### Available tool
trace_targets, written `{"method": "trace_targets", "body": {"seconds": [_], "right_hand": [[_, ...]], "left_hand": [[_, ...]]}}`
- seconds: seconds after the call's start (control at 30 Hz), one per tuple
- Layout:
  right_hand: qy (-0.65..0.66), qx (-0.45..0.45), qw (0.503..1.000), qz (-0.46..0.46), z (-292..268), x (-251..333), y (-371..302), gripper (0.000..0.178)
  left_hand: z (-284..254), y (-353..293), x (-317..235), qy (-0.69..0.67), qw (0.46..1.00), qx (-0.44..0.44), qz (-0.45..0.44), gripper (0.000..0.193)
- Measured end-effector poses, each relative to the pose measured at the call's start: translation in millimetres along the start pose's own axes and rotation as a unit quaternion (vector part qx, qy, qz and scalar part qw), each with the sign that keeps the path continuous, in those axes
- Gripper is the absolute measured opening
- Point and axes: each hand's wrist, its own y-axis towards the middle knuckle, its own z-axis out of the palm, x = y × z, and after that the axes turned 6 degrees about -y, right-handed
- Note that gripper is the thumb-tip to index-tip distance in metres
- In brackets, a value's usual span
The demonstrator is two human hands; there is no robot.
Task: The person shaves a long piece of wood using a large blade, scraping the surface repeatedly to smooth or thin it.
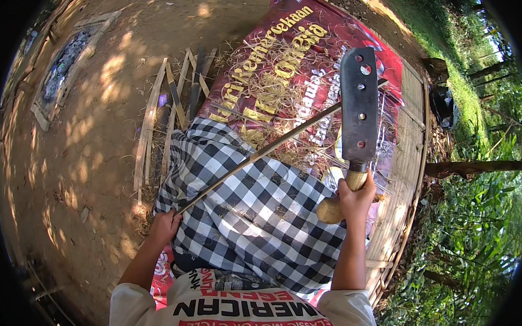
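Note:
My right hand [357,201] is closed round the wooden handle of a broad, dark cleaver [360,125]. Its blade stands upright in view, pierced by several holes. A long, thin wooden strip [260,153] runs slantwise across my lap, its lower end pinched in my left hand [166,228]. Toward its far end the strip passes behind the blade and its tip shows on the other side; whether the two touch I cannot tell. Over my legs lies a black-and-white checked cloth [245,206]. Curly shavings [280,62] are scattered over the red printed banner [334,31] beyond it.
Several split wooden strips [150,124] lie on the dirt ground [99,151] to the left. A wood-framed ash pit [90,48] is at the far left. The banner covers a slatted bamboo platform [412,135], with posts and green plants [465,236] past its right edge.

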Motion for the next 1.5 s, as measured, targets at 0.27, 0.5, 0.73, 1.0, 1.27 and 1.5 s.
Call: {"method": "trace_targets", "body": {"seconds": [0.27,0.5,0.73,1.0,1.27,1.5], "right_hand": [[-0.141,0.112,0.982,-0.061,4,-9,-15,0.034],[-0.082,0.014,0.996,-0.036,-2,-2,13,0.026],[-0.127,0.064,0.987,-0.07,-3,-19,9,0.026],[-0.164,0.064,0.981,-0.076,10,-19,-4,0.04],[0.05,0.025,0.998,0.018,2,-17,14,0.029],[-0.135,0.09,0.985,-0.067,1,-23,2,0.03]], "left_hand": [[4,0,13,0.044,0.998,-0.031,0.043,0.028],[5,0,3,0.041,0.998,-0.032,0.031,0.024],[1,-2,7,0.057,0.998,-0.034,0.024,0.023],[7,4,10,0.067,0.996,-0.049,0.027,0.023],[6,8,9,0.085,0.995,-0.041,0.022,0.024],[-4,13,1,0.081,0.995,-0.052,0.03,0.026]]}}
